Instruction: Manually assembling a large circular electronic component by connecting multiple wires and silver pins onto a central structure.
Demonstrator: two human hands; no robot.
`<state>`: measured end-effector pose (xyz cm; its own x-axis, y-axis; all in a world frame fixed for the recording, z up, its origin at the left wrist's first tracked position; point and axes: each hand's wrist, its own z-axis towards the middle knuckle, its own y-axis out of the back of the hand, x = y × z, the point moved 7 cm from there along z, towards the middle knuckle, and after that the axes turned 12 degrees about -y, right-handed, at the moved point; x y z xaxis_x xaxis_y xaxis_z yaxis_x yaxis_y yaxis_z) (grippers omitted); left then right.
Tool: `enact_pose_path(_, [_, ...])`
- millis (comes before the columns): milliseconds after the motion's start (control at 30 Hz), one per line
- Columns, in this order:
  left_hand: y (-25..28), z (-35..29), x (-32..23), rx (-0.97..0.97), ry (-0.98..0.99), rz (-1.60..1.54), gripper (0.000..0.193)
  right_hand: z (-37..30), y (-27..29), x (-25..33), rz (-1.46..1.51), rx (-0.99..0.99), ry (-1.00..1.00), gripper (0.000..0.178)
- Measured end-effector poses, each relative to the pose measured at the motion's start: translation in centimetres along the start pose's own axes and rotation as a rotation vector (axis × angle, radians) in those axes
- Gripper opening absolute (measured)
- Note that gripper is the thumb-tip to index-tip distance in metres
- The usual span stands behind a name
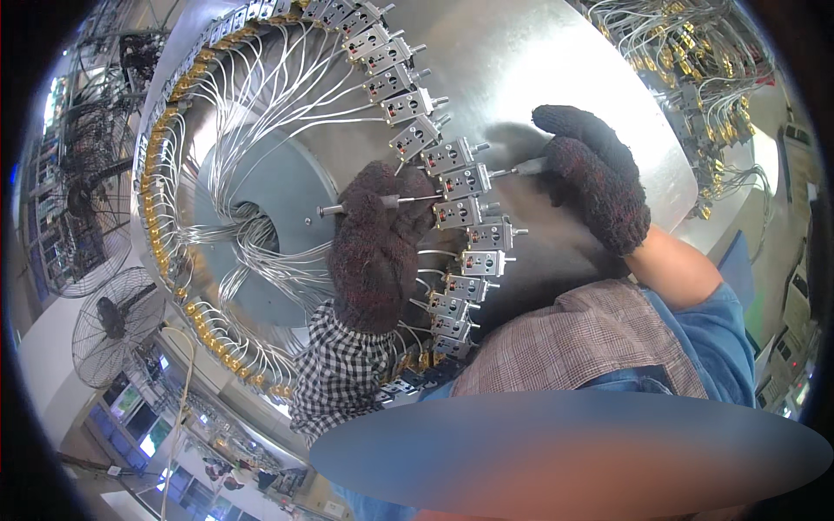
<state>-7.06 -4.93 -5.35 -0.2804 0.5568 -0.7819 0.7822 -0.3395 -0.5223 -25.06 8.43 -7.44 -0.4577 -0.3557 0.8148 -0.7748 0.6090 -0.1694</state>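
Observation:
My left hand [378, 247], in a dark fuzzy knitted glove, is closed around a slim metal screwdriver-like tool [382, 202]. Its thin tip points right and reaches one of the small silver metal blocks [458, 214]. My right hand [599, 169], gloved alike, grips a grey-handled pen-like tool [528, 166]. This tool's narrow end meets the outer side of a neighbouring block [466, 181], near its protruding pin. The blocks stand side by side in a curved row. White wires [269, 95] run to them from inside the ring. Contact at the tips is too small to make out.
The ring of blocks and gold fittings [152, 191] surrounds a grey disc [300, 174] with a central hole full of wires. A shiny metal surface [521, 52] lies beyond. Wired gold parts [695, 52] hang at the upper right. A black fan [113, 317] stands left.

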Motion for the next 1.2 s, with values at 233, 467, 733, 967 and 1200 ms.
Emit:
enact_pose_path(233, [-2.6, -0.3, -0.4, 0.270, -0.002, -0.121, 0.029, -0.2, -0.6, 0.0, 0.027, 0.021, 0.022, 0.036])
enact_pose_path(467, [-0.5, -0.1, 0.4, 0.140, 0.006, 0.008, 0.033, -0.1, -1.1, 0.0, 0.017, 0.076, 0.046, 0.035])
enact_pose_path(733, [0.6, 0.6, 0.6, 0.163, -0.046, 0.123, 0.031, 0.3, -1.0, -0.4, 0.157, 0.149, 0.113, 0.034])
enact_pose_path(967, [-0.2, 0.2, -0.5, 0.275, -0.349, 0.592, 0.028, 0.1, -0.8, 1.5, -0.345, -0.038, 0.372, 0.029])
enact_pose_path(1200, [0.5, 0.5, 0.6, 0.188, -0.071, 0.084, 0.027, -0.4, -1.2, 1.6, -0.526, 0.018, 0.553, 0.032])
